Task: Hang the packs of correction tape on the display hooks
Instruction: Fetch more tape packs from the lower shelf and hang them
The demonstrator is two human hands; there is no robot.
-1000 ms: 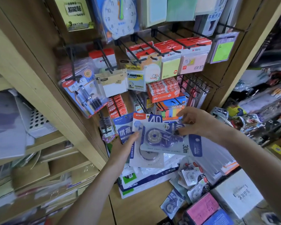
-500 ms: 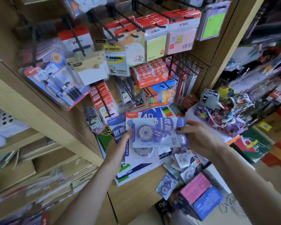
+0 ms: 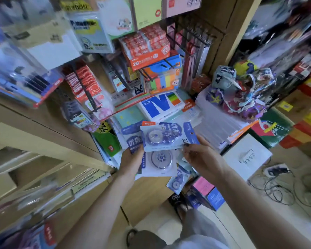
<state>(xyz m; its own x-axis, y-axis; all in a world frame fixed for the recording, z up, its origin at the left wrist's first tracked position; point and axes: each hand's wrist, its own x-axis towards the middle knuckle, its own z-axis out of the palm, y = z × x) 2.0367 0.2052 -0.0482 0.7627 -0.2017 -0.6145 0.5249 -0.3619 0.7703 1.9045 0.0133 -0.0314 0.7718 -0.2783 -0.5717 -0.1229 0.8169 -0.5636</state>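
View's tilting down now, so the hooks are sitting higher and blurrier. Left hand is gripping a stack of packs, count's unclear, while the right hand fingers are pinching one correction tape pack over it, below the hooks.

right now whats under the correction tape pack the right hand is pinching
Under the top pack, pinched by the right hand, lies a second pack with its round reel showing, held by the left hand. Its upper part is covered; whether more packs lie beneath cannot be seen.
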